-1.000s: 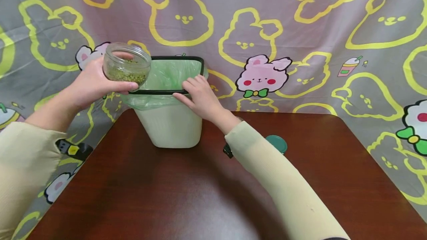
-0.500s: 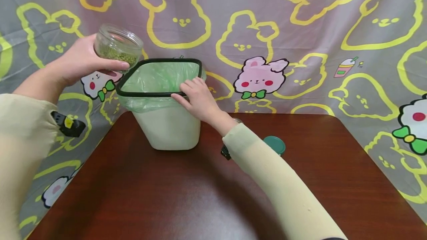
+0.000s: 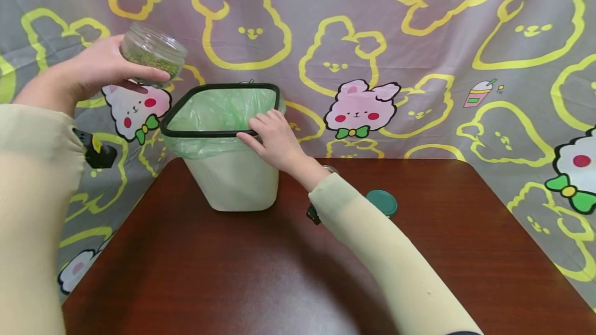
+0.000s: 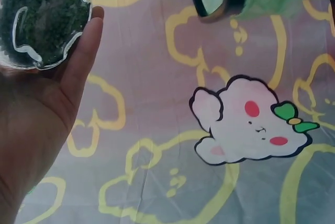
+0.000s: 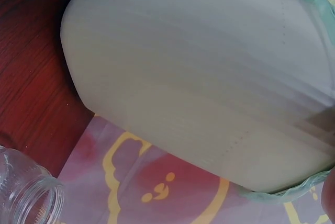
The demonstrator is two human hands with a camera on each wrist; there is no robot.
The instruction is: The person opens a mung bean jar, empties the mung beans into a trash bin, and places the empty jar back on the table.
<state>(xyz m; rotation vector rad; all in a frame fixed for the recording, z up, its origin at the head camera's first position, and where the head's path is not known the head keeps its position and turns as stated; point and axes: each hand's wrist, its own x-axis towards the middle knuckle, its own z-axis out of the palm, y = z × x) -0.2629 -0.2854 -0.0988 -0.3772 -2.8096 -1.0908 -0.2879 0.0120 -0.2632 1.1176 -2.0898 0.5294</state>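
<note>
While the left hand (image 3: 102, 63) has thumb and fingers wrapped round a clear, squat, round glass jar (image 3: 155, 45), the right hand (image 3: 278, 141) is hooked over the black rim (image 3: 205, 134) of a cream plastic bin (image 3: 242, 182), fingers inside, thumb outside. Jar: lidless, ribbed neck, part-filled with small green grains (image 3: 151, 62), tilted right, in the air up-left of the bin, apart from it. Bin: tapered, translucent green liner (image 3: 214, 110) folded over the rim; side wall has two short dotted rows, too small to read. Count: two jars incl. a second clear glass jar (image 5: 23, 185) beyond the right forearm, one bin, one round teal lid (image 3: 382, 202) on the dark red-brown worktop (image 3: 223, 268); can't tell what's under the lid.
</note>
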